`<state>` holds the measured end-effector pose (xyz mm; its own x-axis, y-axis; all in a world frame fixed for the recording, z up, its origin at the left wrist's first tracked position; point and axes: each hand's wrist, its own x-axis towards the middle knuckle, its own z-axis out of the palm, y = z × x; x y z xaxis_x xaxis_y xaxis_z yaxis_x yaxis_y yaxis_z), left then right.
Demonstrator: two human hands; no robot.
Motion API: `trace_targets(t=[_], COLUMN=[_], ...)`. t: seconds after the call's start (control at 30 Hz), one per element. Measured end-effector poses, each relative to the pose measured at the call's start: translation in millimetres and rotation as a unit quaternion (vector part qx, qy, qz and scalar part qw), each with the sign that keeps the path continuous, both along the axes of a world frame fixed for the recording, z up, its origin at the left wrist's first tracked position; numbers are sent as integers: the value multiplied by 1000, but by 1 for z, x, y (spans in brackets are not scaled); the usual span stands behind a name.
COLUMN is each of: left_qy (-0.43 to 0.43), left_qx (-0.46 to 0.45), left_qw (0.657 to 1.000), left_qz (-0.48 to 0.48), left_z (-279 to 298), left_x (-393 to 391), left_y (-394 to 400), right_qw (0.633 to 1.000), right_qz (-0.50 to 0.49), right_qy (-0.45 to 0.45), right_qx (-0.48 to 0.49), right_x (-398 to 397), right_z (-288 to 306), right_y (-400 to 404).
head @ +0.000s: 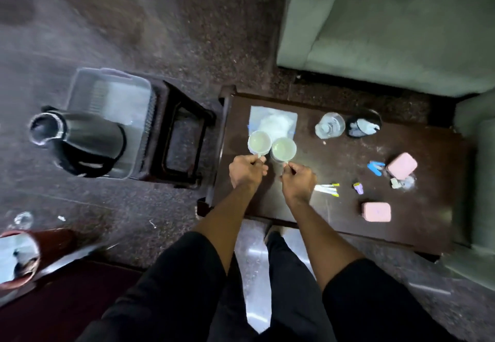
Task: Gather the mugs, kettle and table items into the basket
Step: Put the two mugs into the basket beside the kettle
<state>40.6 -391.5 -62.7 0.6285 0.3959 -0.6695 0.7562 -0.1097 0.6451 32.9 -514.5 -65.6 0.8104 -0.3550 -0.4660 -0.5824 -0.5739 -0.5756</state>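
Observation:
Two pale mugs stand side by side at the left end of the dark table (348, 229). My left hand (246, 170) grips the handle of the left mug (259, 142). My right hand (298, 179) grips the handle of the right mug (284, 149). To the left, a grey plastic basket (115, 95) sits on a dark stool (184, 138), and a black kettle (80, 143) lies in the basket's near end.
On the table lie a plastic bag (273, 120), a clear bottle (330, 124), a black cup (363, 127), two pink boxes (401, 165) (375, 211), blue clips (377, 167), sachets (326, 188) and a small purple item (358, 188). Green sofas (388, 25) border the table.

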Motion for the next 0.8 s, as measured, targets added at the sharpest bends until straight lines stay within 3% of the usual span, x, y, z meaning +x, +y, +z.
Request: trace_targets(t=[0.43,0.6,0.8], left_qy=[-32,-22,30], left_qx=[129,166,195], left_qw=[990,986,975], left_qz=[52,-2,-104], left_z=[95,113,105], left_x=[44,82,137], left_y=[286,402,508], right_qw=[984,977,975], right_qz=[165,199,213], right_qy=[-64,-74,-62], right_qx=[26,19,-4], right_x=[62,86,111], right_z=[77,86,55], right_y=[274,377,451])
